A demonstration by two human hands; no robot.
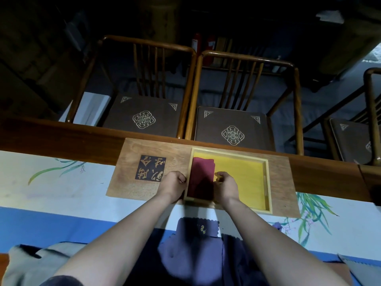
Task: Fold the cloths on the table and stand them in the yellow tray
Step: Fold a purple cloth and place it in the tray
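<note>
A folded dark red cloth [203, 172] stands against the left wall of the yellow tray [243, 172]. My left hand [174, 183] is at the tray's left rim, fingers curled against the cloth's left side. My right hand [225, 184] is inside the tray and pinches the cloth's right side. A dark blue cloth [198, 240] with a scalloped edge lies flat on the table near me, between my forearms. A grey cloth [26, 263] lies crumpled at the near left.
The tray sits in a wooden board [132, 182] with carved characters, at the table's far edge. The tablecloth [61, 203] is white and blue with painted leaves. Wooden chairs [144, 116] with brown cushions stand beyond the table. Another grey cloth edge [358, 269] shows at the near right.
</note>
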